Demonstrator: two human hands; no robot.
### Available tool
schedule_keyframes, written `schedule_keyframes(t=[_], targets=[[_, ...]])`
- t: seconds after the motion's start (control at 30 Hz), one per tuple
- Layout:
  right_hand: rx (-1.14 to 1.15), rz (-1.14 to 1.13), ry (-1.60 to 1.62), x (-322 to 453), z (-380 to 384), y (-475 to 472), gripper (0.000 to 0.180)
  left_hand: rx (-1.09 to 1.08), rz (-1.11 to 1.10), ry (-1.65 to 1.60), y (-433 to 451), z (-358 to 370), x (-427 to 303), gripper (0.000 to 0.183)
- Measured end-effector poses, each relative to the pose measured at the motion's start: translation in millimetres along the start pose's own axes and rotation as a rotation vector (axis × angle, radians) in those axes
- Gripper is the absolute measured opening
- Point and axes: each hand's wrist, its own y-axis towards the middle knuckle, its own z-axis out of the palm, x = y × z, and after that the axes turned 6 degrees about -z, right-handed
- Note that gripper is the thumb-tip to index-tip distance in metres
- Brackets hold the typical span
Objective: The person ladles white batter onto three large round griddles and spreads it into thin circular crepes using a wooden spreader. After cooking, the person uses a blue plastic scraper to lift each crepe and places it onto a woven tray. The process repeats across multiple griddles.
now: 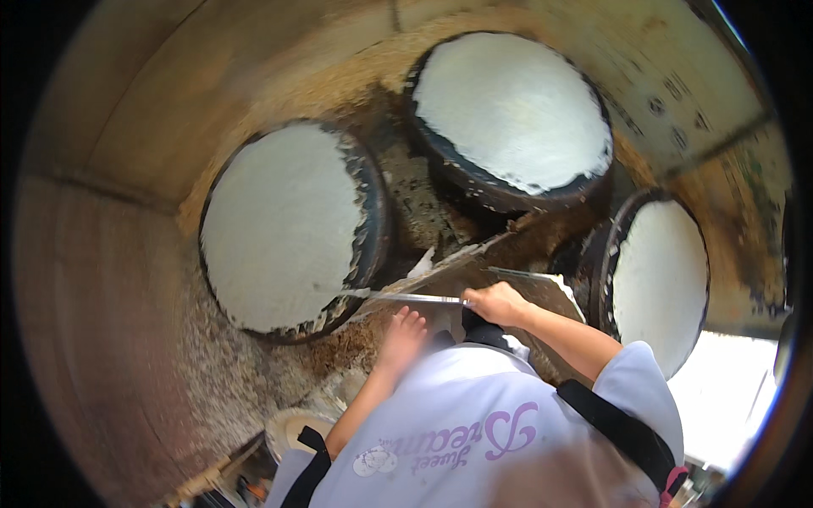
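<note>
My right hand [498,303] grips the end of a long, thin, shiny stick-like tool [416,298]. Its far part, blurred and whitish, reaches over the near right edge of the left round pan [375,222]; whether it touches cannot be told. A smooth white layer [279,228] covers most of that pan, with a ragged edge along the dark right rim. My left hand [405,335] is blurred, fingers extended and holding nothing, below the tool and to the right of the pan.
Two more dark round pans with white layers [508,108] [660,279] stand at the back and right. A narrow ledge [457,257] with white scraps runs between them and me. A pale round container [295,428] sits at lower left. Board-like walls [108,286] enclose the space.
</note>
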Motion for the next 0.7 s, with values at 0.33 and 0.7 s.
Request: schedule_keyframes(t=[0.33,0.7], targets=[[-1.447,0.637,0.452,-185,-42,-112,0.014,-0.376,-0.078,0.611,30,-15,-7,0.041],[-1.035,0.851,1.586,-403,-213,-162,0.011,-0.312,-0.109,1.007,105,103,37,0.031]])
